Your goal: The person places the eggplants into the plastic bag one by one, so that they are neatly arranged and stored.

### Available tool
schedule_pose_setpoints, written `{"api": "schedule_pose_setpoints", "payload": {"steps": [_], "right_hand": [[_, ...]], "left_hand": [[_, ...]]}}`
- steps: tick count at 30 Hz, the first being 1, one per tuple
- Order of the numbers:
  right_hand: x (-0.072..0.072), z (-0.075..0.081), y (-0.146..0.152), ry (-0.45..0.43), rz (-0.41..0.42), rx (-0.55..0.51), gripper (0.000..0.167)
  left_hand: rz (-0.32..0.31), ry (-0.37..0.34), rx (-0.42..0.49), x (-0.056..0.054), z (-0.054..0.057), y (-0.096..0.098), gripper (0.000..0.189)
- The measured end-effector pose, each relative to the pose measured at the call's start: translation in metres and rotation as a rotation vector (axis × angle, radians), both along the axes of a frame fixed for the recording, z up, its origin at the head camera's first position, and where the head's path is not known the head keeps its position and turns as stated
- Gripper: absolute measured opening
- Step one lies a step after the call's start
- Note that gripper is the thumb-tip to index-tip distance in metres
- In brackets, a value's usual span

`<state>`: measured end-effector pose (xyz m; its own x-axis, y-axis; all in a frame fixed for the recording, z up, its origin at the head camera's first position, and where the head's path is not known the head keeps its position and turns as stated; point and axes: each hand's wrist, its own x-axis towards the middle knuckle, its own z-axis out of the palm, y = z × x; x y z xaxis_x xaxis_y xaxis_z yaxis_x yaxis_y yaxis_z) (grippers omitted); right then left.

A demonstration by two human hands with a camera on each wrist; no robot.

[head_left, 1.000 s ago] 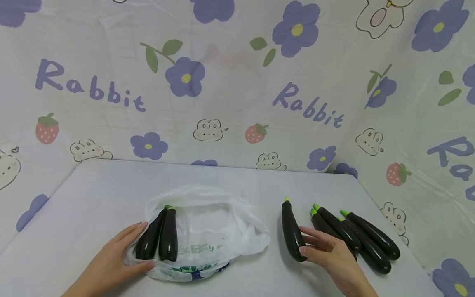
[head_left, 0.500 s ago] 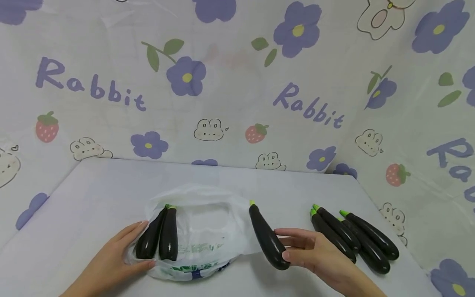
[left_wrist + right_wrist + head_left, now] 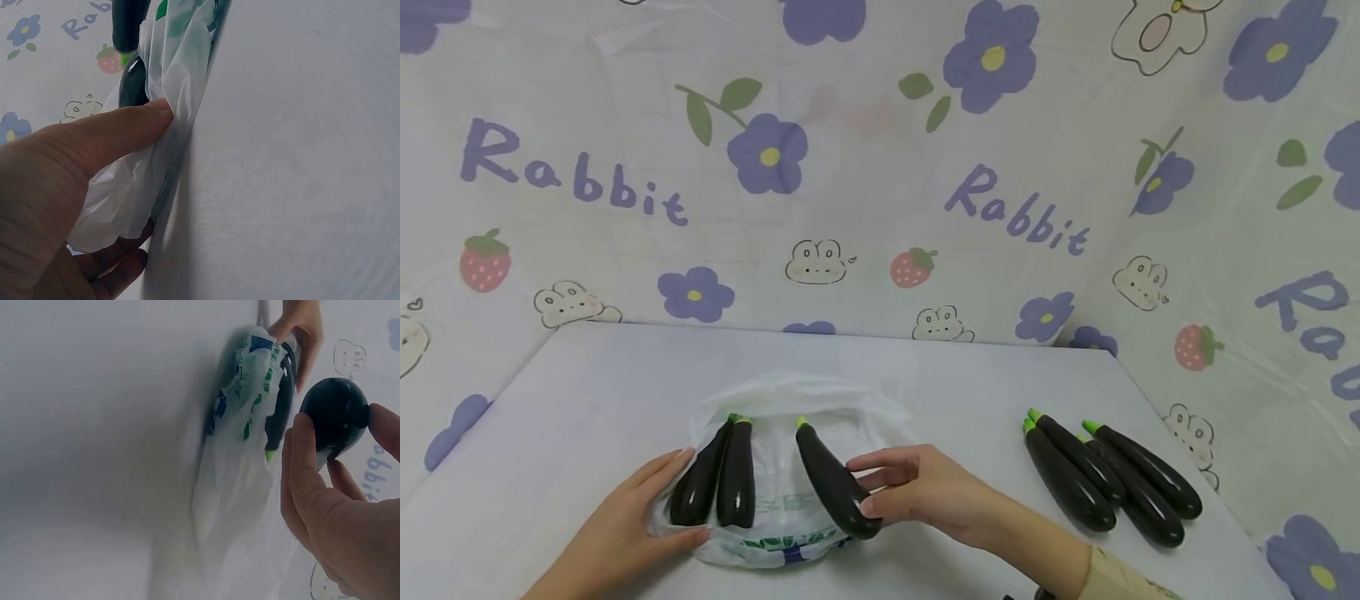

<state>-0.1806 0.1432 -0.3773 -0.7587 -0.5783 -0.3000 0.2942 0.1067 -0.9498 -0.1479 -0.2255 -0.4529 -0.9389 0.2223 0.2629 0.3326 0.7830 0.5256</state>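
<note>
A white plastic bag (image 3: 805, 512) with green and blue print lies on the table, its mouth spread. Two dark eggplants (image 3: 737, 475) lie side by side in its left end. My left hand (image 3: 632, 521) holds that end, thumb on the near side of the bag; some fingertips show under the plastic in the left wrist view. My right hand (image 3: 925, 496) grips another eggplant (image 3: 835, 483) near its thick end, between thumb and fingers. This eggplant is tilted over the bag's opening, its green stem pointing away and left. In the right wrist view the eggplant's rounded end (image 3: 334, 415) faces the camera.
Several more eggplants (image 3: 1071, 479) with bright green stems lie in a group on the right of the white table (image 3: 970, 392). A cloth with rabbits, flowers and strawberries (image 3: 850, 192) hangs behind the table and along its sides.
My right hand has carried its eggplant leftward from beside the group to over the bag. My left hand stays at the bag's left end. The bag and the eggplants in it look the same.
</note>
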Motion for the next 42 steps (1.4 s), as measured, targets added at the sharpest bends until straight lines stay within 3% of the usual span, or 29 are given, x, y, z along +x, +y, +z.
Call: {"api": "schedule_pose_setpoints", "payload": {"steps": [7,14,30,42], "right_hand": [[-0.016,-0.022,-0.048,0.019,-0.018,0.014,0.044],[-0.020,-0.037,-0.075,0.026,-0.083,0.025,0.042],[-0.027,-0.044,-0.092,0.045,-0.162,0.090,0.045],[-0.029,-0.045,-0.088,0.048,-0.126,0.112,0.047]], "left_hand": [[0.021,-0.045,-0.014,0.003,0.000,-0.002,0.100],[0.030,-0.073,-0.011,0.003,0.002,0.000,0.101],[0.036,-0.077,-0.020,0.002,0.002,0.001,0.102],[0.046,-0.102,-0.032,-0.001,-0.001,0.002,0.105]]}}
